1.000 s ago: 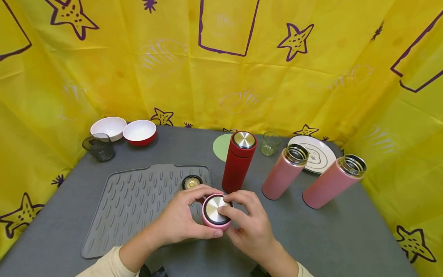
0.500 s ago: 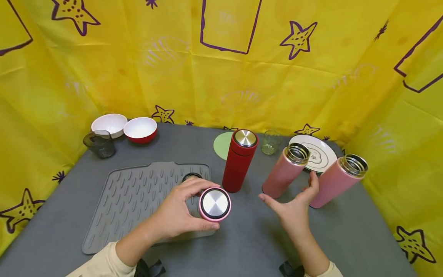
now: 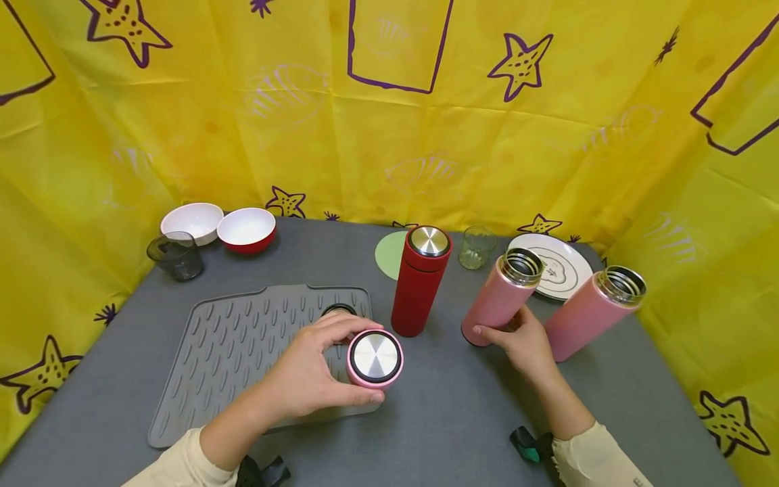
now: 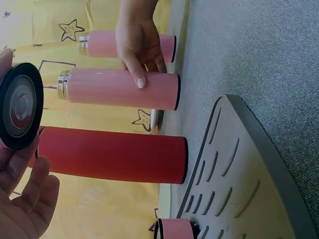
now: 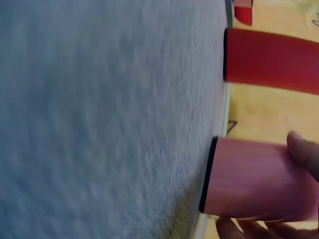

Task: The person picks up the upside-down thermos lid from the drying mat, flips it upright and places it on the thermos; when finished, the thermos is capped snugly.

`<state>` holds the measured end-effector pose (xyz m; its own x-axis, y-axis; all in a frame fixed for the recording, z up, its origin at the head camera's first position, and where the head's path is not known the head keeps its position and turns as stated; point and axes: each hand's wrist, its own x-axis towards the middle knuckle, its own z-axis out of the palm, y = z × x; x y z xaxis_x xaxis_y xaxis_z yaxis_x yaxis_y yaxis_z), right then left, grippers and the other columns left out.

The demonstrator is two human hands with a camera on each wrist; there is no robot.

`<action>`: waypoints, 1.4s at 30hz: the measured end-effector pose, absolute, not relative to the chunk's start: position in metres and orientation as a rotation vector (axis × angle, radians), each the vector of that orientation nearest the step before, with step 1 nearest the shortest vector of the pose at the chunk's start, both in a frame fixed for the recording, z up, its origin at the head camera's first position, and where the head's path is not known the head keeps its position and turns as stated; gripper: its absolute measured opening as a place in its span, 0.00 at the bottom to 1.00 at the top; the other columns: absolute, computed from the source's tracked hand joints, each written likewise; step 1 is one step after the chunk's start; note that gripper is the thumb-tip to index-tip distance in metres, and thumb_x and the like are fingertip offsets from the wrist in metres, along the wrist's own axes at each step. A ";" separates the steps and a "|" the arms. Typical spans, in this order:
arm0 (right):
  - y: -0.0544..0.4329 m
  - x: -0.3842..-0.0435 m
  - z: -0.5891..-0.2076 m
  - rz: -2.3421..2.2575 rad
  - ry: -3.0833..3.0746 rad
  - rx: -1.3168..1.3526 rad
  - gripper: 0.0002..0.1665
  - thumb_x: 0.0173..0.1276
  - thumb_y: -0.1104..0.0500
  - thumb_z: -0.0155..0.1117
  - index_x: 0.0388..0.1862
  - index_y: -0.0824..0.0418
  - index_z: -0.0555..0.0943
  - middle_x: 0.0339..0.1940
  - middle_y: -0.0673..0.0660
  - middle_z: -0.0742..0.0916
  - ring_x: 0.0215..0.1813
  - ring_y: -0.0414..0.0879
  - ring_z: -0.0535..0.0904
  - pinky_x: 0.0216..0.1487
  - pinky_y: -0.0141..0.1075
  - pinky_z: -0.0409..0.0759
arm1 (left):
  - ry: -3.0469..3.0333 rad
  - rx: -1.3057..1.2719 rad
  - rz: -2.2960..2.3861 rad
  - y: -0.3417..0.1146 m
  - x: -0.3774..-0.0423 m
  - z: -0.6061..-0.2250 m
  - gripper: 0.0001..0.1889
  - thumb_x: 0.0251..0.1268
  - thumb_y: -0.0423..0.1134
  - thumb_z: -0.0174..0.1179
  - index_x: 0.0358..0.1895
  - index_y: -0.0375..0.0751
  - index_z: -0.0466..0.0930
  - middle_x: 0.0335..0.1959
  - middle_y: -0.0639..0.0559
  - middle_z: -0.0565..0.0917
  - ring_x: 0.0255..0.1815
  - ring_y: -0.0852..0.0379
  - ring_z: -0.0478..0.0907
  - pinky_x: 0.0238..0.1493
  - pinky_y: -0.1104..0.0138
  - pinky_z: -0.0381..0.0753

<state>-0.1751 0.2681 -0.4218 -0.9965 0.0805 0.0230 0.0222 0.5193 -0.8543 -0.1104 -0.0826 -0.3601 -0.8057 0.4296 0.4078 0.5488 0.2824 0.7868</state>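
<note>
My left hand (image 3: 304, 375) pinches a pink thermos lid (image 3: 375, 357) with a silver top above the front right of the drying mat. Its black-ringed underside shows in the left wrist view. At the right, my right hand (image 3: 528, 345) grips the lower body of an open pink thermos bottle (image 3: 496, 301), thumb on one side and fingers on the other. A second open pink thermos bottle (image 3: 587, 321) stands just right of that hand. Between the hands, farther back, stands a red thermos (image 3: 420, 291) with its lid on. Another pink lid (image 4: 175, 229) sits on the mat, partly hidden in the head view.
The grey drying mat (image 3: 231, 358) lies on the left. Behind it are a white bowl (image 3: 193, 220), a red bowl (image 3: 247, 228) and a dark glass (image 3: 176, 256). A green disc (image 3: 389, 255), a clear glass (image 3: 477, 248) and a white plate (image 3: 562, 260) lie toward the back.
My right hand has left the pink lid, moved right and taken hold of the nearer pink bottle. The left hand still holds the lid in nearly the same place.
</note>
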 end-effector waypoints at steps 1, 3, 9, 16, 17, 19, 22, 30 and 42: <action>0.269 -0.176 -0.422 1.470 -2.711 -0.081 0.42 0.54 0.50 0.79 0.63 0.65 0.70 0.54 0.63 0.82 0.51 0.53 0.78 0.46 0.37 0.77 | -2.421 -0.932 -1.555 -0.083 -0.110 -0.360 0.35 0.36 0.55 0.81 0.55 0.60 0.80 0.49 0.65 0.80 0.50 0.62 0.74 0.48 0.65 0.76; 0.270 -0.178 -0.422 1.406 -2.753 -0.063 0.40 0.54 0.49 0.79 0.59 0.66 0.73 0.52 0.63 0.83 0.49 0.53 0.79 0.44 0.38 0.77 | -2.418 -0.939 -1.546 -0.082 -0.110 -0.360 0.35 0.36 0.55 0.81 0.55 0.60 0.80 0.49 0.64 0.80 0.50 0.62 0.74 0.48 0.65 0.76; 0.273 -0.181 -0.423 1.335 -2.809 -0.037 0.40 0.52 0.49 0.80 0.56 0.67 0.73 0.50 0.63 0.84 0.46 0.53 0.80 0.44 0.41 0.77 | -2.413 -0.952 -1.540 -0.083 -0.111 -0.361 0.35 0.38 0.55 0.81 0.56 0.56 0.80 0.49 0.62 0.80 0.49 0.59 0.74 0.48 0.65 0.76; 0.275 -0.183 -0.423 1.330 -2.849 -0.008 0.41 0.48 0.49 0.83 0.55 0.67 0.74 0.47 0.61 0.84 0.43 0.52 0.80 0.44 0.42 0.77 | -2.458 -0.925 -1.550 -0.083 -0.112 -0.363 0.36 0.37 0.57 0.80 0.56 0.59 0.80 0.49 0.65 0.79 0.50 0.61 0.74 0.48 0.64 0.77; 0.275 -0.183 -0.422 1.322 -2.857 -0.003 0.41 0.48 0.49 0.83 0.54 0.67 0.75 0.46 0.61 0.85 0.42 0.51 0.80 0.43 0.42 0.77 | -2.461 -0.924 -1.555 -0.083 -0.112 -0.363 0.36 0.37 0.57 0.80 0.56 0.60 0.80 0.49 0.65 0.79 0.50 0.61 0.74 0.49 0.64 0.77; 0.274 -0.180 -0.422 1.311 -2.867 0.010 0.39 0.47 0.49 0.83 0.52 0.66 0.76 0.44 0.59 0.85 0.40 0.49 0.80 0.42 0.41 0.77 | -2.459 -0.916 -1.568 -0.083 -0.112 -0.364 0.35 0.37 0.57 0.80 0.56 0.60 0.80 0.49 0.64 0.80 0.50 0.60 0.74 0.49 0.64 0.77; 0.268 -0.172 -0.421 1.294 -2.885 0.060 0.37 0.44 0.49 0.85 0.49 0.65 0.79 0.40 0.56 0.86 0.38 0.47 0.80 0.40 0.41 0.77 | -2.454 -0.891 -1.575 -0.083 -0.112 -0.364 0.35 0.38 0.57 0.80 0.57 0.60 0.79 0.48 0.64 0.80 0.50 0.59 0.75 0.48 0.63 0.78; 0.231 -0.141 -0.419 1.312 -2.884 0.182 0.34 0.36 0.54 0.88 0.43 0.60 0.81 0.34 0.50 0.86 0.35 0.44 0.80 0.41 0.42 0.78 | -2.407 -0.757 -1.565 -0.076 -0.121 -0.346 0.36 0.35 0.54 0.82 0.56 0.61 0.81 0.46 0.66 0.81 0.46 0.60 0.76 0.39 0.65 0.83; 0.197 -0.121 -0.423 1.413 -2.847 0.424 0.34 0.35 0.55 0.88 0.45 0.52 0.82 0.35 0.42 0.86 0.37 0.39 0.81 0.42 0.37 0.80 | -2.238 -0.889 -1.493 -0.041 -0.135 -0.305 0.36 0.37 0.51 0.82 0.57 0.53 0.81 0.45 0.67 0.82 0.46 0.63 0.73 0.46 0.64 0.77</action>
<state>-0.1209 0.1974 -0.4228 -0.9629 -0.2633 0.0592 -0.2063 0.5768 -0.7904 -0.1354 -0.0407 -0.3046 -0.7606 0.3238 0.5627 0.6439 0.2658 0.7175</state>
